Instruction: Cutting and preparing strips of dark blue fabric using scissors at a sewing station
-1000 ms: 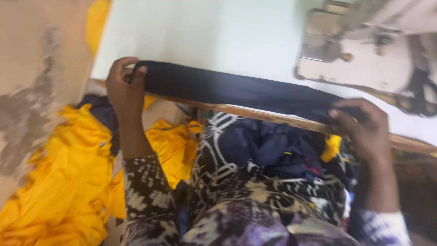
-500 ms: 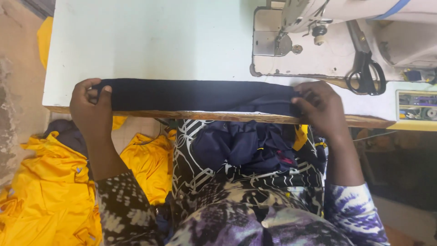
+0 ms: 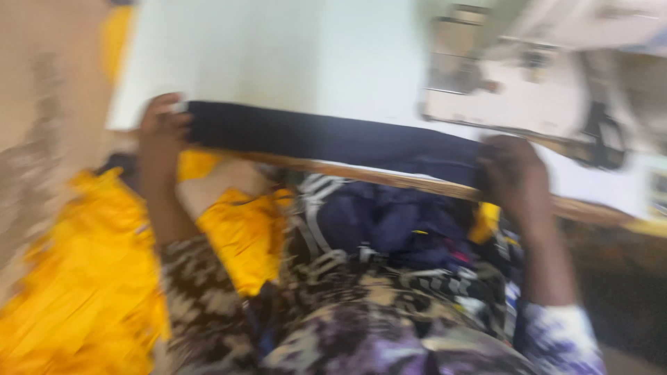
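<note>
A long folded strip of dark navy cloth [image 3: 333, 142] lies stretched along the near edge of a white sewing table [image 3: 292, 62]. My left hand [image 3: 161, 132] grips the strip's left end at the table's corner. My right hand [image 3: 515, 173] grips its right end, just in front of the sewing machine [image 3: 514, 90]. The strip is pulled straight between the two hands. The picture is blurred by motion.
Dark-handled scissors [image 3: 601, 135] lie by the machine base at the right. Yellow fabric [image 3: 83, 278] is heaped at the lower left, and more dark blue cloth [image 3: 389, 215] sits on my lap under the wooden table edge [image 3: 389, 179].
The view has swung and tilted, and is now blurred. Both hands still hold the strip's ends stretched along the table edge.
</note>
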